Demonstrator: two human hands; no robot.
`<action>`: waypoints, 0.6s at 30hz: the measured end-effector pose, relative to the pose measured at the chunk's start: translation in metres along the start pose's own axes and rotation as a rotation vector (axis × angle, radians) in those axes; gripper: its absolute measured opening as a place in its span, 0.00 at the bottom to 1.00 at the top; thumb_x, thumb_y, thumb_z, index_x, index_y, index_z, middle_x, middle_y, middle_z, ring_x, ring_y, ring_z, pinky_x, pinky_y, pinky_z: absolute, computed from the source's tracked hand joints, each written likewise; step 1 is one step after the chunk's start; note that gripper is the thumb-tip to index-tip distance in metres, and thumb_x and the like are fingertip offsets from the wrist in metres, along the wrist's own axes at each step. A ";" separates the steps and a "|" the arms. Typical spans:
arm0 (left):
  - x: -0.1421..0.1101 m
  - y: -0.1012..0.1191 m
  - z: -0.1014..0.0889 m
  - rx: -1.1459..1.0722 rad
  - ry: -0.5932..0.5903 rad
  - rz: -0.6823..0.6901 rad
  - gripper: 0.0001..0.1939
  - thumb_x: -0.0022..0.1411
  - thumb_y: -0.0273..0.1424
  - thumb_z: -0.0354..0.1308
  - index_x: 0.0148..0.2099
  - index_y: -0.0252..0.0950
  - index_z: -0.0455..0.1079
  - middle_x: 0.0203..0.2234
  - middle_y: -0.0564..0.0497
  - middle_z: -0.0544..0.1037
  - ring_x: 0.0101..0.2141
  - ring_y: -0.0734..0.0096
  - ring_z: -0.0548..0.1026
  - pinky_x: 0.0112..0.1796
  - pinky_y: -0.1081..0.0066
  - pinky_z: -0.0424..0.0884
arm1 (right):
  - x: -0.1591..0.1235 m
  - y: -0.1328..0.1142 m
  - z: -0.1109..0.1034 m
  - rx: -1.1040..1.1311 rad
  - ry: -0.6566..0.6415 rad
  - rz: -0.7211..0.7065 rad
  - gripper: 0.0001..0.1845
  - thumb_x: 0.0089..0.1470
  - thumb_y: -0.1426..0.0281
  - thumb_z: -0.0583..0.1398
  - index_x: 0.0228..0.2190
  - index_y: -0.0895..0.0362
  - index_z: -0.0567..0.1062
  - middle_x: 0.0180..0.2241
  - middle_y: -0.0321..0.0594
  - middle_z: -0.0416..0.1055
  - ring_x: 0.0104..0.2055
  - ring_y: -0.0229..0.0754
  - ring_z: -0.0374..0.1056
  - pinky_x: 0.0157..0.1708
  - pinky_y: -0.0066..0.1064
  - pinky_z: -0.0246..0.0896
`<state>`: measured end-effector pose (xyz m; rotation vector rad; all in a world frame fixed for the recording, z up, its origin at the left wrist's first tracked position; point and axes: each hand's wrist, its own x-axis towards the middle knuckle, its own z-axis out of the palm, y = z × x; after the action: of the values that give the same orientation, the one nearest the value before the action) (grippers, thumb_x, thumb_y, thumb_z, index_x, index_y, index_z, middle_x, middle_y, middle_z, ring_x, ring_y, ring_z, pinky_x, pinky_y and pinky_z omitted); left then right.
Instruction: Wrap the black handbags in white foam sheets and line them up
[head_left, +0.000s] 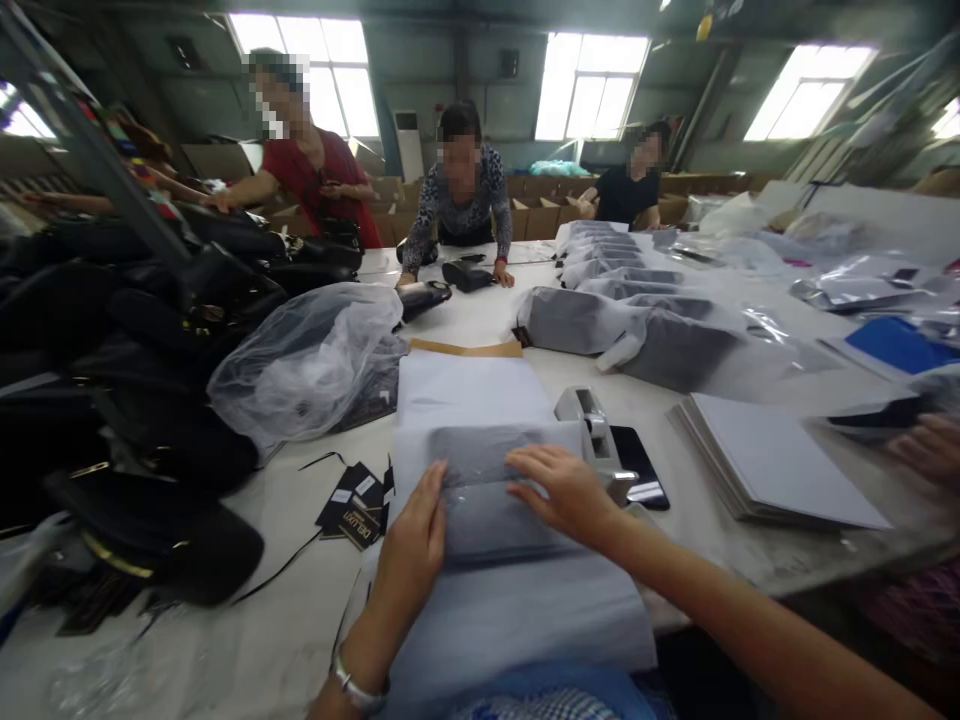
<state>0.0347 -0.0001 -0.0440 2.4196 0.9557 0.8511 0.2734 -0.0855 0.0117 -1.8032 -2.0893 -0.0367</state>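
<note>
While two bare hands frame it, one flat dark-grey parcel in translucent white tissue paper (480, 522) lies on white paper sheets (525, 610). The left hand (414, 525) lies along one side, fingers pressed together; the right hand (559, 490) rests opposite, thumb apart from its fingers. Beside it sit one off-white tape dispenser (600, 452) and one black phone (637, 458). Beyond the long white table (281, 545), three large windows (592, 85) brighten a green-walled hall. The parcel's straight near edge runs left to right; its longer axis I cannot tell.
</note>
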 end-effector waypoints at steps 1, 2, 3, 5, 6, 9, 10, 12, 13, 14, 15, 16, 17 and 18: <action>0.000 0.004 0.000 0.067 0.027 0.031 0.26 0.71 0.29 0.45 0.69 0.39 0.54 0.65 0.45 0.62 0.64 0.64 0.60 0.61 0.58 0.63 | -0.015 -0.004 0.004 0.024 0.026 -0.056 0.20 0.63 0.61 0.58 0.54 0.56 0.71 0.56 0.46 0.71 0.59 0.48 0.64 0.60 0.41 0.57; 0.000 0.008 0.001 0.140 0.041 0.071 0.26 0.71 0.30 0.46 0.69 0.39 0.54 0.66 0.45 0.60 0.66 0.62 0.57 0.62 0.55 0.60 | -0.029 -0.008 0.010 0.026 0.029 -0.100 0.25 0.62 0.60 0.59 0.57 0.57 0.69 0.59 0.47 0.67 0.63 0.50 0.59 0.63 0.45 0.52; 0.001 0.011 0.003 0.214 0.032 0.120 0.26 0.71 0.32 0.47 0.69 0.39 0.53 0.67 0.45 0.58 0.67 0.60 0.54 0.63 0.51 0.57 | -0.040 -0.012 0.016 0.016 0.020 -0.125 0.30 0.60 0.59 0.61 0.60 0.57 0.66 0.63 0.48 0.62 0.67 0.52 0.53 0.66 0.49 0.47; 0.002 0.015 0.011 0.340 -0.026 0.221 0.29 0.71 0.37 0.48 0.70 0.38 0.50 0.68 0.44 0.55 0.68 0.55 0.51 0.64 0.45 0.51 | -0.056 -0.015 0.031 -0.016 -0.012 -0.125 0.40 0.55 0.60 0.65 0.64 0.57 0.59 0.67 0.50 0.53 0.70 0.56 0.42 0.67 0.55 0.41; 0.002 0.015 0.016 0.388 -0.064 0.256 0.31 0.70 0.39 0.49 0.71 0.38 0.47 0.68 0.43 0.55 0.68 0.54 0.51 0.64 0.43 0.51 | -0.061 -0.015 0.039 -0.029 -0.023 -0.106 0.43 0.54 0.62 0.66 0.65 0.57 0.57 0.68 0.50 0.49 0.71 0.57 0.39 0.67 0.56 0.40; 0.003 0.006 0.032 0.475 -0.119 0.291 0.37 0.69 0.45 0.49 0.72 0.37 0.40 0.68 0.42 0.54 0.67 0.54 0.53 0.62 0.44 0.56 | -0.065 -0.011 0.059 -0.047 -0.054 -0.051 0.45 0.50 0.75 0.64 0.67 0.56 0.53 0.70 0.49 0.44 0.72 0.55 0.35 0.67 0.54 0.40; 0.003 0.001 0.036 0.485 -0.116 0.294 0.38 0.69 0.45 0.49 0.72 0.38 0.39 0.68 0.43 0.54 0.67 0.54 0.53 0.61 0.45 0.58 | -0.064 -0.010 0.063 -0.049 -0.067 -0.040 0.46 0.48 0.79 0.62 0.67 0.56 0.54 0.70 0.49 0.43 0.72 0.54 0.35 0.67 0.53 0.41; 0.006 -0.010 0.039 0.473 -0.104 0.319 0.38 0.69 0.45 0.48 0.72 0.40 0.36 0.67 0.44 0.56 0.66 0.55 0.55 0.60 0.47 0.61 | -0.060 -0.006 0.065 -0.038 -0.102 -0.027 0.48 0.43 0.83 0.58 0.66 0.55 0.55 0.70 0.48 0.44 0.72 0.55 0.36 0.67 0.54 0.41; 0.008 -0.015 0.038 0.452 -0.092 0.333 0.37 0.70 0.44 0.48 0.73 0.41 0.35 0.67 0.44 0.57 0.66 0.56 0.57 0.59 0.48 0.62 | -0.057 -0.005 0.063 -0.021 -0.117 -0.026 0.49 0.41 0.83 0.57 0.66 0.54 0.56 0.70 0.48 0.44 0.71 0.55 0.36 0.67 0.54 0.41; 0.011 -0.018 0.035 0.429 -0.070 0.343 0.37 0.70 0.42 0.47 0.73 0.42 0.34 0.66 0.44 0.59 0.65 0.58 0.58 0.59 0.50 0.63 | -0.054 -0.005 0.058 0.005 -0.129 -0.027 0.50 0.41 0.82 0.57 0.66 0.54 0.55 0.70 0.48 0.44 0.71 0.56 0.37 0.67 0.55 0.42; 0.014 -0.020 0.030 0.404 -0.045 0.345 0.37 0.70 0.41 0.47 0.73 0.43 0.34 0.66 0.44 0.60 0.65 0.58 0.59 0.59 0.51 0.64 | -0.050 -0.004 0.052 0.037 -0.136 -0.029 0.50 0.41 0.81 0.58 0.67 0.53 0.54 0.70 0.48 0.44 0.71 0.57 0.38 0.67 0.54 0.42; 0.017 -0.021 0.024 0.379 -0.004 0.343 0.36 0.70 0.40 0.47 0.73 0.43 0.35 0.65 0.44 0.61 0.65 0.59 0.60 0.59 0.51 0.63 | -0.045 -0.004 0.044 0.069 -0.137 -0.032 0.50 0.42 0.78 0.59 0.67 0.53 0.53 0.69 0.47 0.45 0.71 0.57 0.39 0.67 0.54 0.43; 0.019 -0.020 0.016 0.355 0.049 0.333 0.35 0.70 0.39 0.47 0.73 0.44 0.36 0.65 0.44 0.62 0.65 0.59 0.60 0.60 0.50 0.61 | -0.038 -0.003 0.034 0.098 -0.135 -0.037 0.49 0.44 0.75 0.60 0.67 0.53 0.53 0.69 0.47 0.46 0.71 0.57 0.41 0.67 0.52 0.45; 0.021 -0.018 0.007 0.331 0.107 0.319 0.35 0.70 0.38 0.47 0.73 0.45 0.37 0.65 0.45 0.62 0.65 0.58 0.59 0.62 0.49 0.59 | -0.031 -0.001 0.024 0.113 -0.123 -0.039 0.48 0.45 0.73 0.61 0.67 0.53 0.54 0.69 0.47 0.48 0.70 0.57 0.42 0.67 0.51 0.46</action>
<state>0.0436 0.0264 -0.0506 2.8921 0.8122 1.0057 0.2692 -0.1084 -0.0196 -1.7382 -2.1637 0.1832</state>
